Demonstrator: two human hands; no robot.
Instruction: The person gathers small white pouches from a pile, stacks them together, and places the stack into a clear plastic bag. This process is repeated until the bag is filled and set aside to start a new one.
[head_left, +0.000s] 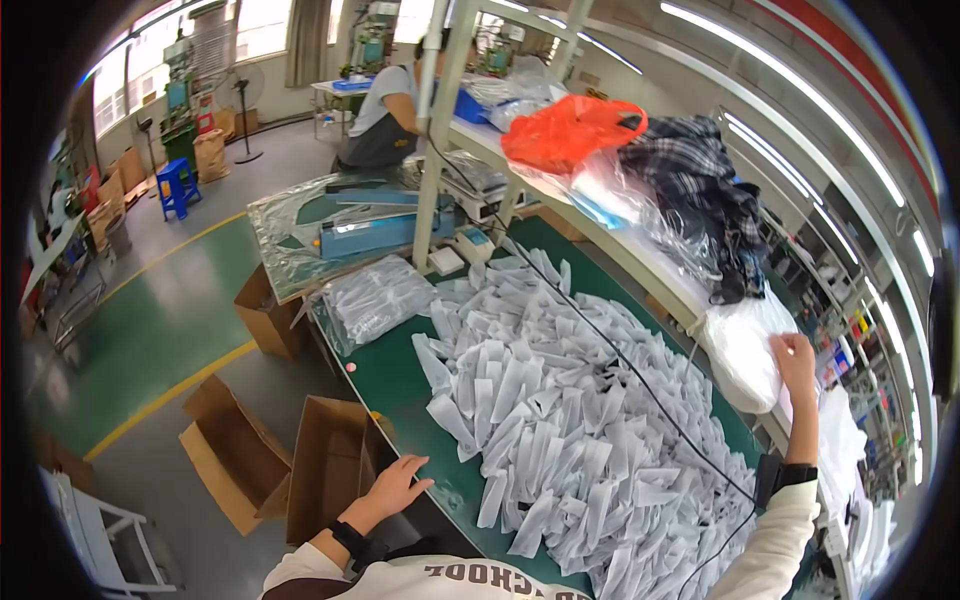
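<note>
Dark block lettering [490, 580] runs across the chest of the cream long-sleeved sweatshirt [400, 577]; any print on the translucent whitish flat pouches [590, 440] is too small to tell. These lie in a broad, loose heap on the green-topped worktop [395, 385], with a thin black cable [625, 358] crossing above them.

The right arm stretches forward along the heap's right side, its hand [795, 365] raised at the bulging white plastic bag [742, 350] beside the pale shelf [655, 258]. Its fingers bend toward the thumb against the bag; I cannot tell whether that grip is closed on the film. The left hand [400, 485] is at the worktop's left edge, forearm angled inward, its grip empty with fingers extended and thumb apart.
</note>
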